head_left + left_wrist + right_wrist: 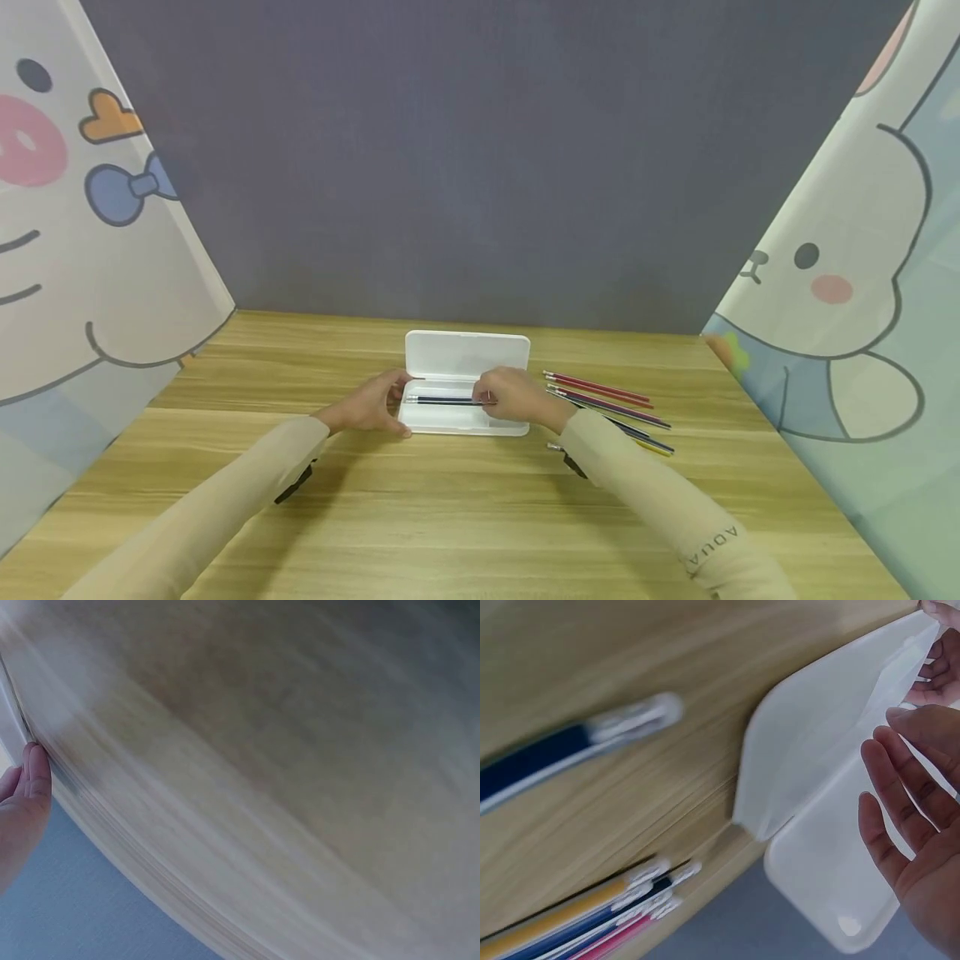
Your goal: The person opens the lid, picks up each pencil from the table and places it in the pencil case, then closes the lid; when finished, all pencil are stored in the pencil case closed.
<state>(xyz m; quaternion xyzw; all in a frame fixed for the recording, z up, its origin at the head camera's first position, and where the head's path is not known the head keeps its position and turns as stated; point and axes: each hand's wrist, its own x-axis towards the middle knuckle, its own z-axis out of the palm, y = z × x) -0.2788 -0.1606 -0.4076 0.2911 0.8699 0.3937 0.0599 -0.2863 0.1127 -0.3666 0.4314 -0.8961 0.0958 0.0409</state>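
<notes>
A white pencil case (465, 427) lies on the table with its lid (467, 354) raised at the back. Dark eraser-ended pencils (442, 401) lie lengthwise in its tray. My left hand (369, 407) grips the tray's left end, thumb at the front corner and fingers behind; its fingers (37, 772) show at the edge of the left wrist view. Over the right half of the tray, my right hand (517, 396) covers the pencils' right ends. The right wrist view shows its fingers (900, 787) loosely bent above the case, no pencil visible between them.
Right of the case, several pencils lie loosely fanned, among them a red pencil (600, 386), a dark one (637, 415) and a yellow one (656, 447). Another pencil's eraser end (555, 447) shows beside the right sleeve. A grey panel (465, 167) stands behind the table.
</notes>
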